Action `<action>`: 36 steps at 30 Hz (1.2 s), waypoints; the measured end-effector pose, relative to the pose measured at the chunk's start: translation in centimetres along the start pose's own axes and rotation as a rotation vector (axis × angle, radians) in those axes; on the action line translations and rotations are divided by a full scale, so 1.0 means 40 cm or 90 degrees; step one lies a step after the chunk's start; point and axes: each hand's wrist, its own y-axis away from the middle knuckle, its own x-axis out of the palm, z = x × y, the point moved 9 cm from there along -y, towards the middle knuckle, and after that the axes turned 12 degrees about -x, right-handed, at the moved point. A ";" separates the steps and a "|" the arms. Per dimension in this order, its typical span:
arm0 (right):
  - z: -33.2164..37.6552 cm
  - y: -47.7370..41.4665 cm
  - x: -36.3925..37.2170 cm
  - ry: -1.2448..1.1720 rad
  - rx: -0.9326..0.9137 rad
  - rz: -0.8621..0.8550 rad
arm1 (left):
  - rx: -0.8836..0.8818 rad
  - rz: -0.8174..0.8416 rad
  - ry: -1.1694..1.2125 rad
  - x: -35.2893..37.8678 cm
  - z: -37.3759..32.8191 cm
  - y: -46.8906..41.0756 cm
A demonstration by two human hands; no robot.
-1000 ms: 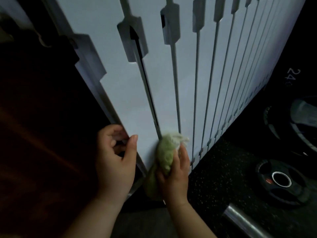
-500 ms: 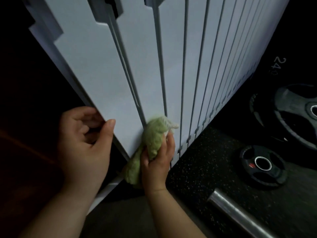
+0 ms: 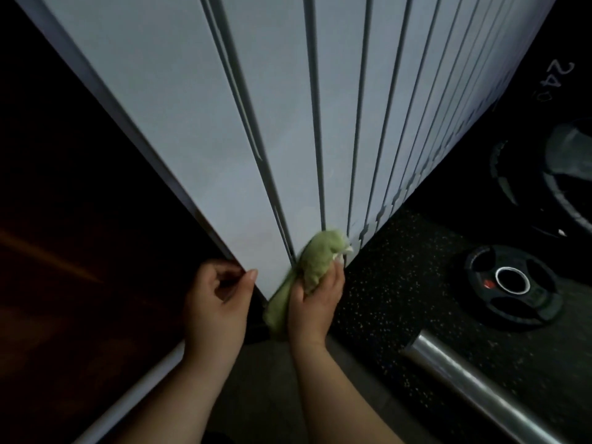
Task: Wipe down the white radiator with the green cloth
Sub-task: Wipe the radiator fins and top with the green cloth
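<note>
The right hand [image 3: 315, 302] clutches the bunched green cloth [image 3: 317, 254] against the white radiator [image 3: 224, 123] at its bottom edge. The left hand [image 3: 217, 299] pinches the end panel. I'd guess the cloth's loose tail could snag in the slot [image 3: 279, 219] beside it.

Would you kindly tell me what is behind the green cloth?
The white radiator: the green cloth, held by the right hand, lies against its lower edge beside a slot. The panel patch directly behind it is covered.
</note>
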 end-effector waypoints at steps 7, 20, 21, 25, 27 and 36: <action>-0.368 0.144 0.008 -0.029 0.469 0.129 | 0.015 -0.021 0.020 -0.005 0.019 -0.010; -0.244 0.129 0.084 -0.468 0.471 -0.078 | 0.033 0.004 0.012 0.000 0.024 -0.018; -0.226 0.117 0.073 -0.456 0.450 -0.064 | 0.032 0.007 0.010 0.000 0.023 -0.018; -0.135 0.084 0.032 -0.438 0.383 -0.011 | 0.031 0.024 -0.002 0.002 0.014 -0.018; -0.082 0.069 0.014 -0.426 0.353 0.005 | 0.037 0.018 -0.009 0.002 0.005 -0.017; 0.219 0.010 -0.080 -0.363 0.111 0.059 | 0.062 0.081 -0.042 -0.010 -0.040 -0.008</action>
